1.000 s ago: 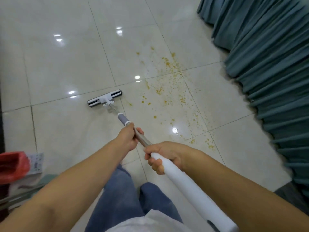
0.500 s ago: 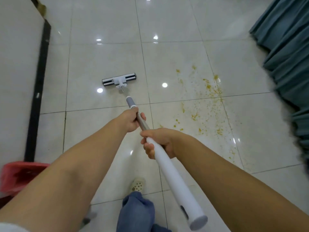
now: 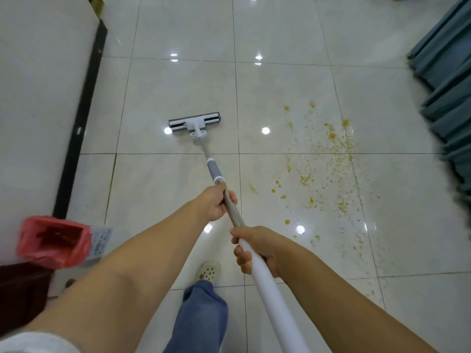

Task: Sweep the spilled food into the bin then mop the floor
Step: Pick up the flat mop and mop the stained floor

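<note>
**Mopping, but the mess is off to the right**

Far left there's the bin lined with a red plastic bag (image 3: 52, 242), against the wall. The flat white-and-black mop head (image 3: 195, 121) sits on clean glossy cream floor tile (image 3: 158, 98). Left hand (image 3: 216, 201) has a closed grip on the metal shaft, right hand (image 3: 254, 250) wrapped fully round the white handle (image 3: 275, 294). The yellow-orange food splatter (image 3: 321, 171) lies well right, near the teal curtain (image 3: 446, 80). I'd swing the head over there, keep it flat, and pull with overlapping strokes.
</note>
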The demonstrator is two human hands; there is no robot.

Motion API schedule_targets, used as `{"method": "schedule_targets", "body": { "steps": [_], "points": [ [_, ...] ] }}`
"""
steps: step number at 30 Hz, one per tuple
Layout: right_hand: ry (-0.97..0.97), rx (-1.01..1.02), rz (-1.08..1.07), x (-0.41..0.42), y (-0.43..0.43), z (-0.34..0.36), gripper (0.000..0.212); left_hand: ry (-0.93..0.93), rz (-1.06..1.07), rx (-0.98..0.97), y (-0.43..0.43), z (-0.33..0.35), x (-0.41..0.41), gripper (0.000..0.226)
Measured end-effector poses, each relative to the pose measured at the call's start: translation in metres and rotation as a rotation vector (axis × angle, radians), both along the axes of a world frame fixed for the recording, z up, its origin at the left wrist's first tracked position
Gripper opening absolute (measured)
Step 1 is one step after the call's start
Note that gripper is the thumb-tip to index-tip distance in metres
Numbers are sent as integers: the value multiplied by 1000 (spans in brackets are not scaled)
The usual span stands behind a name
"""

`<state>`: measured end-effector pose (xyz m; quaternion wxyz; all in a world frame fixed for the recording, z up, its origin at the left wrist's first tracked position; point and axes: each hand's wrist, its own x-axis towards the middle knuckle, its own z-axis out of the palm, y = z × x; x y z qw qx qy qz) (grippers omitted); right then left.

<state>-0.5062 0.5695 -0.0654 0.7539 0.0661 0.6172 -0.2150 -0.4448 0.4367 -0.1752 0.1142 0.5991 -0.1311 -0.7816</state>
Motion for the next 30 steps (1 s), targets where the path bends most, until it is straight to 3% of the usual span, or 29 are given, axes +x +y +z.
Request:
{"method": "schedule_targets", "body": {
  "steps": [11, 18, 23, 30],
  "points": [
    [17, 56, -3, 2, 278, 49, 23, 71, 101, 60, 288, 39, 15, 15],
    [50, 110, 178, 8, 449, 92, 19, 85, 69, 183, 467, 74, 32, 11],
    [32, 129, 181, 16, 482, 113, 19, 44, 158, 157, 515, 100, 36, 19],
    [-5, 141, 209, 22, 452, 110, 17, -4, 135, 100, 486, 98, 44, 20]
  ]
}}
